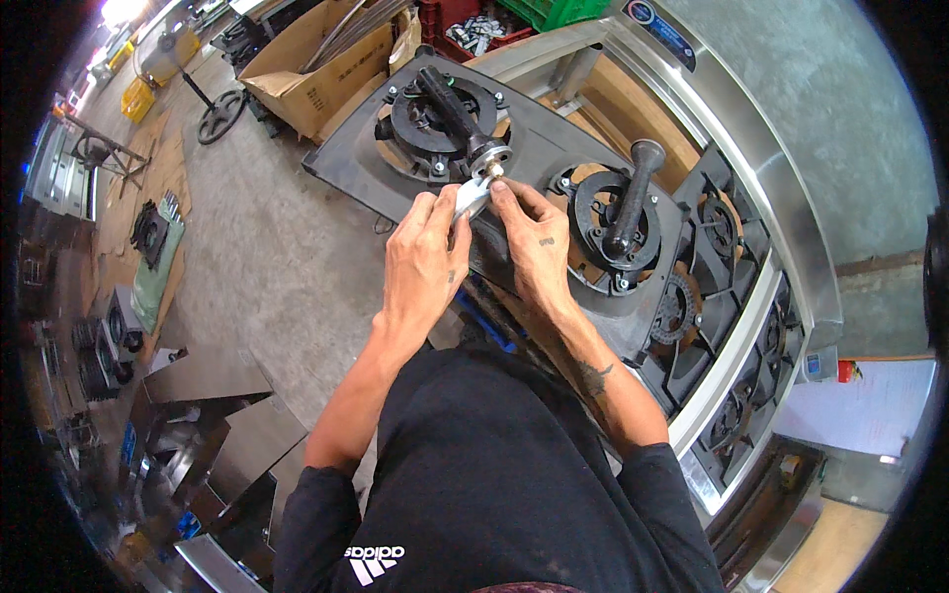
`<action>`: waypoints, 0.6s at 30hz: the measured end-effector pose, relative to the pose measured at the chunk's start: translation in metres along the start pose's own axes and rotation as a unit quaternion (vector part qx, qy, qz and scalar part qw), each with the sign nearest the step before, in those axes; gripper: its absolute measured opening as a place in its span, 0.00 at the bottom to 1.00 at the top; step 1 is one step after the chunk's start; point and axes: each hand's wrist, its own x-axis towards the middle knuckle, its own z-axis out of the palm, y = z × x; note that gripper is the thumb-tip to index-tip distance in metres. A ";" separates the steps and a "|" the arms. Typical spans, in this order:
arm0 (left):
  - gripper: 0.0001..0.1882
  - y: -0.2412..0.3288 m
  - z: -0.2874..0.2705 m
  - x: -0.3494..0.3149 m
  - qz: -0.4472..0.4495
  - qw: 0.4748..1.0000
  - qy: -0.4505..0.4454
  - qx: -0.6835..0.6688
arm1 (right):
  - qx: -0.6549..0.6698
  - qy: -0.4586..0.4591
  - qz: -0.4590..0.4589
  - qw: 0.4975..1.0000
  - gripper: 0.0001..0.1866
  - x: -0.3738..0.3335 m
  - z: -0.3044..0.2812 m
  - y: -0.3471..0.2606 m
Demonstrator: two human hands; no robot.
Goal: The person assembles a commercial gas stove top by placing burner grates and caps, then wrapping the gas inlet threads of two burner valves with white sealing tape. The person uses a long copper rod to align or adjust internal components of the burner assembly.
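Note:
My left hand (427, 255) is closed around a shiny silver piece (473, 194); its kind is partly hidden by my fingers. The thumb and fingers of my right hand (535, 242) pinch at a small brass fitting (494, 171), right beside the silver piece. That fitting sits at the near end of a black burner pipe (450, 107), which has a round metal collar. The pipe lies across a black ring burner (420, 124) on a dark stove top panel (356, 163). To the right, a second pipe (638, 198) rests over another ring burner (585, 219).
A steel stove frame (761, 178) with more black grates (707, 222) runs along the right. Beyond the panel stand a cardboard box (316, 74) and a red crate (435, 25) with small metal parts. Sheet metal pieces (213, 385) lie at the lower left.

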 end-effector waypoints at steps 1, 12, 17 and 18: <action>0.18 -0.001 -0.003 0.001 0.009 1.000 -0.001 0.002 | 0.019 0.013 -0.002 1.000 0.23 -0.001 0.004 0.002; 0.21 -0.019 -0.039 0.026 0.121 0.991 -0.055 -0.022 | 0.202 0.105 0.041 0.973 0.19 -0.014 0.041 0.001; 0.20 -0.036 -0.044 0.036 0.152 0.982 -0.086 -0.071 | 0.198 0.168 0.040 0.965 0.14 -0.017 0.057 0.003; 0.20 -0.039 -0.044 0.037 0.156 0.980 -0.090 -0.080 | 0.206 0.172 0.022 0.963 0.14 -0.017 0.062 0.004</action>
